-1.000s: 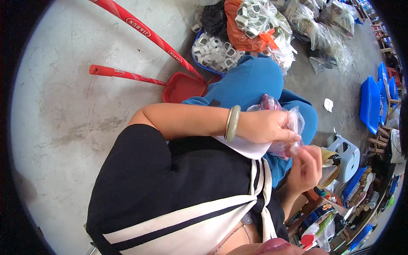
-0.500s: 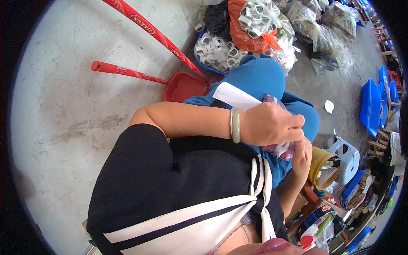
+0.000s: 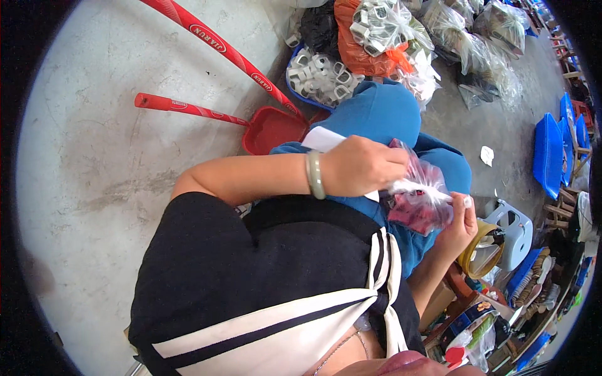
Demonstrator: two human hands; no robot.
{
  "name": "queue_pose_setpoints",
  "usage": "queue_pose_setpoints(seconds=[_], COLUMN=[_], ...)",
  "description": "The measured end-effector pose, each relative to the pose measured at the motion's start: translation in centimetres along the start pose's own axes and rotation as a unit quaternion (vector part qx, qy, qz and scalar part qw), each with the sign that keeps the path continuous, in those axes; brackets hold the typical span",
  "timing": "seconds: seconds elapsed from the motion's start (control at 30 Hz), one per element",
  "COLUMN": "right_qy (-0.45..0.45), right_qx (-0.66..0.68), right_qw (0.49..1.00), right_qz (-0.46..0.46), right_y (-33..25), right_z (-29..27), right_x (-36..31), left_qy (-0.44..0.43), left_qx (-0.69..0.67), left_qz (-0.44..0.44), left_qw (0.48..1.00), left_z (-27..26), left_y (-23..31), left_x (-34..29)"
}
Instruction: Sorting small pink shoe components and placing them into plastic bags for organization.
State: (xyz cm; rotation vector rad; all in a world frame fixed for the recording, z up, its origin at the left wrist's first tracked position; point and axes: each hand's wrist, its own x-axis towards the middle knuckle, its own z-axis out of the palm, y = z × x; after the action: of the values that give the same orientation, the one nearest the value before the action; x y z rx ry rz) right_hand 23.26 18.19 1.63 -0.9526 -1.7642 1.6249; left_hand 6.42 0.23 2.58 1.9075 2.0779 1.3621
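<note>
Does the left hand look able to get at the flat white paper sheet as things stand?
Probably yes: the flat white paper sheet shows right beside the left hand, one end uncovered. That hand appears to pinch the clear plastic bag with pink contents, though, so it may need to let go first.

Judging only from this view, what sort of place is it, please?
Probably a small workshop or packing area, though I cannot be sure: a blue tray holds heaped white parts, filled clear bags lie on the floor, and blue bins show at the right.
</note>
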Motion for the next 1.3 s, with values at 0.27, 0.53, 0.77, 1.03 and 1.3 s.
queue_pose_setpoints(seconds=[0.27,0.53,0.77,1.03,1.3], right_qy=[0.027,-0.187,-0.263,-0.185,-0.135], right_qx=[-0.023,0.124,-0.178,0.048,0.357], right_qw=[0.982,0.974,0.946,0.979,0.913], right_qz=[-0.187,0.031,-0.061,0.075,0.143], right_y=[2.8,0.7,-1.8,-2.8,-1.2], right_z=[-1.1,0.8,2.8,3.3,4.0], right_x=[0.8,1.0,-0.9,-1.2,-0.5], left_qy=[-0.152,-0.122,-0.094,-0.270,-0.290], left_qx=[-0.029,-0.038,-0.177,-0.342,-0.383], left_qz=[-0.115,-0.133,-0.115,-0.119,-0.232], left_qw=[0.981,0.983,0.973,0.892,0.846], left_z=[-2.9,-3.5,-2.6,-0.4,2.9], left_y=[-0.7,-0.6,-0.5,-1.8,-2.9], left_x=[-1.8,-0.6,1.6,4.2,2.8])
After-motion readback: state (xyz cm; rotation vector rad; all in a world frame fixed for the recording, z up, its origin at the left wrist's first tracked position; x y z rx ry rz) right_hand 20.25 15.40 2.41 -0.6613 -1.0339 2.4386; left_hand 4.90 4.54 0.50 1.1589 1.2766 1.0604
